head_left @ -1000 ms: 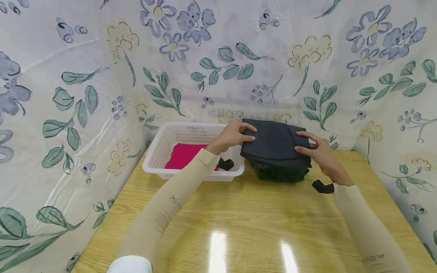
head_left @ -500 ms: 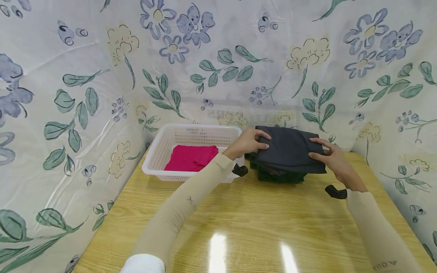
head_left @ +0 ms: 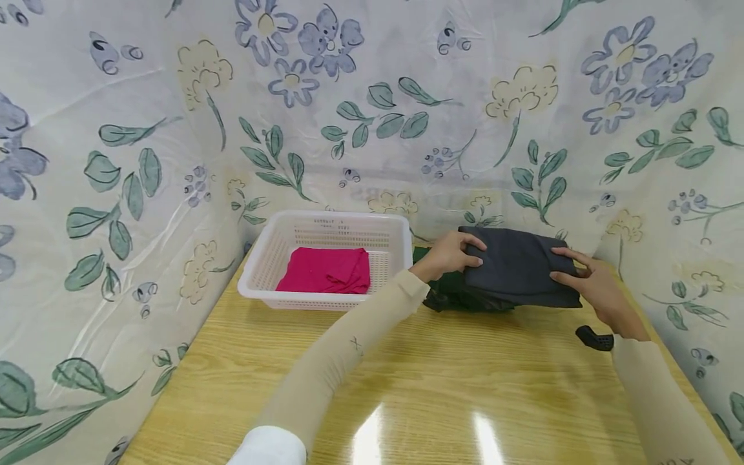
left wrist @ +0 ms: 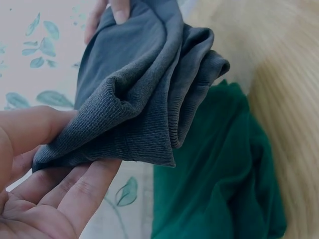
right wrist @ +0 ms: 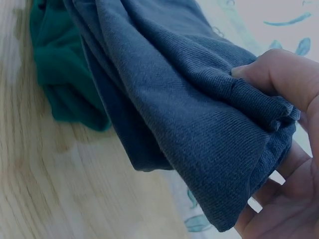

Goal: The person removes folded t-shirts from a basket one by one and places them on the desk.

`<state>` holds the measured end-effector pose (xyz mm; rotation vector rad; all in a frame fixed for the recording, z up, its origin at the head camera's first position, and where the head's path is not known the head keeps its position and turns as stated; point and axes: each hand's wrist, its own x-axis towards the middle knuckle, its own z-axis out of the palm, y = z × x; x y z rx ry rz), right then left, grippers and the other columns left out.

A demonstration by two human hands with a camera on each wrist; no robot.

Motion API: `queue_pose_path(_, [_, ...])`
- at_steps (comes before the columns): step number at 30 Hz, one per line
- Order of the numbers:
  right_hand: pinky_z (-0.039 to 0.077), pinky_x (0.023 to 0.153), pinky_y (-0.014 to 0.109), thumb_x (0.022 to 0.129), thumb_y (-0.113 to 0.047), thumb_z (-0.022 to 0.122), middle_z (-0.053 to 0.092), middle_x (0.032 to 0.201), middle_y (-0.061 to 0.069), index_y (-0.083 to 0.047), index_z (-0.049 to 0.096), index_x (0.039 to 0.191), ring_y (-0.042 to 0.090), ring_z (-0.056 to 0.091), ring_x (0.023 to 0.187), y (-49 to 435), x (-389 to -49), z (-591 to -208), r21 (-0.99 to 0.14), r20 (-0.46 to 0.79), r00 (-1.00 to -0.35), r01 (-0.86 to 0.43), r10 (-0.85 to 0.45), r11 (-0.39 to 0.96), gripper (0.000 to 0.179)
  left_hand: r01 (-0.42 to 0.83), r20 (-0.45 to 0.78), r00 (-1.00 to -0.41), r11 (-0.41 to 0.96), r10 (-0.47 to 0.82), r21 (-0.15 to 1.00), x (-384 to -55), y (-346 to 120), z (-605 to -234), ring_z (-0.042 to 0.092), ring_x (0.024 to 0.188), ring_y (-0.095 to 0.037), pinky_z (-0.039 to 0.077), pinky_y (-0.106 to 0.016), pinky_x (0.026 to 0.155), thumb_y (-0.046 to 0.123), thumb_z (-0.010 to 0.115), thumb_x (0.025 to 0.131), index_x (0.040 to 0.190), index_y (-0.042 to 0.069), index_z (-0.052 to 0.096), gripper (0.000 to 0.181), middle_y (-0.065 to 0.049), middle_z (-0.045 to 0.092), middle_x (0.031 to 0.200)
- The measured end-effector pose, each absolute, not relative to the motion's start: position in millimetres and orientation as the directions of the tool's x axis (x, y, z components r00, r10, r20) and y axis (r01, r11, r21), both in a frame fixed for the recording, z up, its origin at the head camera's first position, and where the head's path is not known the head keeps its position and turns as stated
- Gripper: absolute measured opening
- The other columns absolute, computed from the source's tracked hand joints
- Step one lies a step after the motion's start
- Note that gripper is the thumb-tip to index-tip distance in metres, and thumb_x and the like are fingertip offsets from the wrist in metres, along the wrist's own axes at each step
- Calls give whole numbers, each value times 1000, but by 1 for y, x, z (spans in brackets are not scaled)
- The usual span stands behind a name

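Observation:
Both hands hold a folded dark grey garment by its two ends, at the right of the table. My left hand pinches the left end; in the left wrist view, thumb and fingers of the left hand clasp a ribbed edge of the grey garment. My right hand grips the other end, and the right wrist view has the right hand's thumb over the layered cloth. Partly hidden beneath and left of it, a dark green cloth lies on the table.
A white perforated basket stands left of the hands, with a folded pink-red cloth inside. The wooden table meets a flower-printed sheet behind and at both sides.
Both hands have carried the dark grey garment rightward and somewhat nearer, off the top of the green cloth. More of the green cloth and of the basket's pink-red cloth now shows.

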<state>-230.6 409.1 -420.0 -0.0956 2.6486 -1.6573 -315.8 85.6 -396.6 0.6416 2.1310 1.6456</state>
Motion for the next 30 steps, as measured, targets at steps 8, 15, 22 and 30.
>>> queue_pose_path(8, [55, 78, 20, 103, -26, 67, 25, 160, 32, -28, 41, 160, -5, 61, 100, 431, -211, -423, -870, 36, -999, -40, -18, 492, 62, 175, 27, -817, 204, 576, 963, -308, 118, -413, 67, 81, -14, 61, -41, 76, -2, 74, 93, 119, 5, 74, 27, -4, 69, 95])
queue_pose_path(15, [49, 70, 21, 102, -33, 68, 36, 150, 34, -33, 44, 158, -1, 59, 89, 447, -202, -421, -852, 24, -998, 13, 62, 523, 62, 201, 64, -815, 177, 576, 963, -304, 142, -422, 66, 78, -12, 60, -42, 75, -2, 73, 94, 120, 4, 73, 27, -4, 69, 97])
queue_pose_path(22, [53, 75, 17, 101, -38, 68, 24, 160, 34, -34, 43, 158, -10, 54, 97, 461, -201, -427, -824, 12, -996, 39, 85, 566, 62, 192, 26, -835, 247, 549, 950, -299, 159, -436, 65, 87, -12, 58, -33, 72, 1, 73, 95, 124, 13, 73, 32, -3, 70, 107])
queue_pose_path(30, [52, 77, 15, 100, -41, 68, 21, 163, 32, -34, 41, 159, -5, 48, 105, 467, -206, -429, -813, -11, -995, 66, 99, 578, 66, 190, 37, -852, 243, 523, 951, -302, 170, -444, 69, 106, -20, 58, -27, 74, 1, 72, 95, 127, 16, 72, 35, -12, 68, 130])
